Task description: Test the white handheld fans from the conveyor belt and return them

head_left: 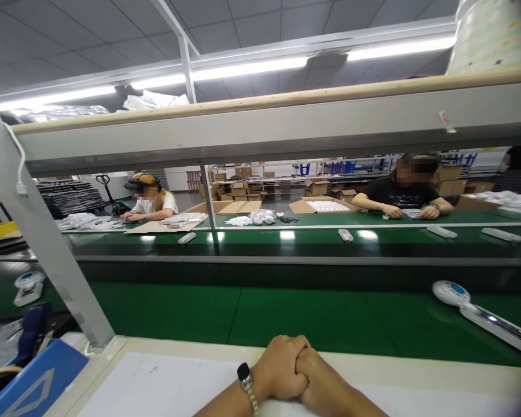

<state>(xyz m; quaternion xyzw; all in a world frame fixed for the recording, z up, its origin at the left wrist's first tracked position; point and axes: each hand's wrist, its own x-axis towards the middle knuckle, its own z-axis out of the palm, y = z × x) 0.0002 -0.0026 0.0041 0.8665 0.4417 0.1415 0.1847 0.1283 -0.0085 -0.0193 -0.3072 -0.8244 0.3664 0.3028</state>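
The person's left hand (275, 368) and right hand (325, 379) are clasped together, the fingers (301, 362) interlocked, so the grip is closed and each holds only the other. It looks like a pause, with both forearms set down on the bench. A wristwatch (245, 379) on a metal bracelet circles the left wrist.

Nearest the hands, a white sheet (156, 385) lies on a cream bench (178, 346), apparently as a clean surface to work on. Beyond it runs a green conveyor belt (308, 318), where a white handheld appliance (488, 318) with a round blue-and-white head lies well apart from the hands, its far end cut off at the right edge of the view. A similar head (28, 280) shows farther left, partly behind a grey steel upright (43, 231), which seems to carry the wood-topped rail (260, 113) crossing the view.

Across the belt, two co-workers (399, 194) sit with cardboard boxes (321, 204) within reach. A blue panel (35, 379) at lower left is cut off, and what it belongs to is hard to make out.
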